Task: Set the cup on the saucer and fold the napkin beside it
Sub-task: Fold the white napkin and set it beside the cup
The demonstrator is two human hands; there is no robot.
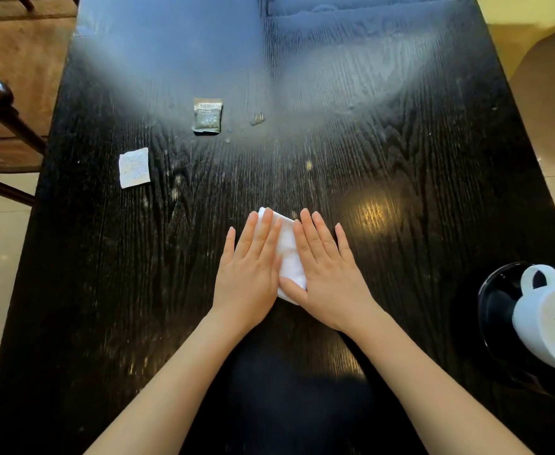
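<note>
A white folded napkin [287,254] lies on the dark wooden table [401,192], a little in front of me. My left hand [250,274] and my right hand [325,274] press flat on it side by side, fingers stretched and close together, covering most of the napkin. Only a strip of napkin shows between the hands and past the fingertips. At the right edge of the view a white cup [552,320] with its handle turned away stands on a black saucer [493,310].
A small dark packet [207,116] lies further back at the middle, with a tiny brown scrap [258,119] beside it. A white sachet [134,168] rests at the left. A dark wooden chair [0,119] stands off the table's left side.
</note>
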